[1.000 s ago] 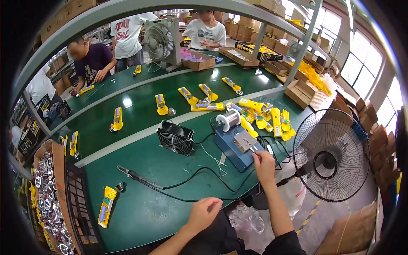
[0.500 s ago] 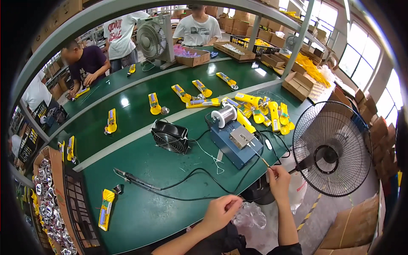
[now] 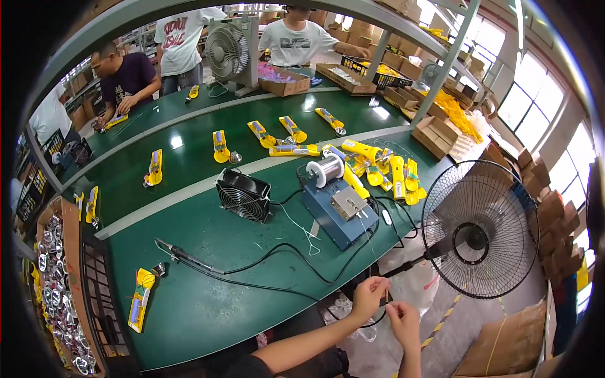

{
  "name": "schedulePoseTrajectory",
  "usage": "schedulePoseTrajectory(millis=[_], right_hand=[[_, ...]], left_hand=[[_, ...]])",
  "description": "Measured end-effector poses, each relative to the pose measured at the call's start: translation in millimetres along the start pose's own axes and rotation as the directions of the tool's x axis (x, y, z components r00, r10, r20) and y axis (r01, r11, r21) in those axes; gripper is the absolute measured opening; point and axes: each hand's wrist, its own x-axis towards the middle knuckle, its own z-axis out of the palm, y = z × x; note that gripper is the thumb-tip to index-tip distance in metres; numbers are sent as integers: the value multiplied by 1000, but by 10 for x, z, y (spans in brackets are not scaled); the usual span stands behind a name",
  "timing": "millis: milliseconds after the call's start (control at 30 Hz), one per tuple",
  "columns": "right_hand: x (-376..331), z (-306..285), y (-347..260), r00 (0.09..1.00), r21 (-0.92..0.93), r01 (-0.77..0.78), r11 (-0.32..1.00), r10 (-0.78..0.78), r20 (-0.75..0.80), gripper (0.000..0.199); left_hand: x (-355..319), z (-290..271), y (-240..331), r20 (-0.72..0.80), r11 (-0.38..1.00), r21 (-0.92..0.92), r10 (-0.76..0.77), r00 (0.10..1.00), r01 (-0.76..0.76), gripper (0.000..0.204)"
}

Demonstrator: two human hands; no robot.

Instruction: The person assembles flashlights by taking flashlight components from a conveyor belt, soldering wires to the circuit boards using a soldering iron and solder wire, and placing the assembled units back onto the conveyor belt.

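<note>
Left hand [image 3: 367, 298]: its thumb and fingers are closed in a pinch on the thin strand [image 3: 367, 236], just beyond the near edge of the green tabletop [image 3: 214, 327].
Right hand [image 3: 403, 322]: it is just beside the left one, at 4 o'clock from it, with fingers bent toward the thumb; whether they hold something, I cannot tell.
Strand course: pale and almost straight, it comes down from the metal block [image 3: 348, 203] to the left hand (all clock hours here are counted from this hand, with 12 at the far side).
Blue box [image 3: 337, 228]: it stands on the tabletop at 11 o'clock and carries the metal block, with the spool [image 3: 326, 171] of silvery wire behind.
Soldering iron [image 3: 189, 257]: it lies between 9 and 10 o'clock, its tip toward 10.
Small black fan [image 3: 244, 195]: it stands at 10 o'clock.
Yellow piece [image 3: 142, 299]: it lies alone at 9 o'clock, well apart from the hands.
Yellow heap [image 3: 398, 176]: similar pieces lie over one another at 12 o'clock, near the blue box.
Large fan [image 3: 479, 236]: its round black cage is at 2 o'clock.
</note>
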Motion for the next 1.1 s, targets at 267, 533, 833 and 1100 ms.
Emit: schedulePoseTrajectory(millis=[267, 533, 833, 1100], right_hand=[[1404, 317, -754, 888, 277, 431, 858, -458, 37, 21], [1636, 573, -726, 931, 159, 365, 917, -357, -78, 18], [1195, 285, -248, 989, 400, 103, 911, -135, 54, 15], [1283, 440, -456, 957, 581, -41, 813, -135, 257, 17]], left_hand=[[86, 161, -85, -27, 998, -60, 2, 1000, -4, 19], [108, 289, -43, -95, 994, 41, 104, 990, -100, 13], [-238, 421, -496, 83, 992, 127, -16, 996, 6, 12], [-239, 202, -653, 19, 942, 336, 21, 1000, -26, 20]])
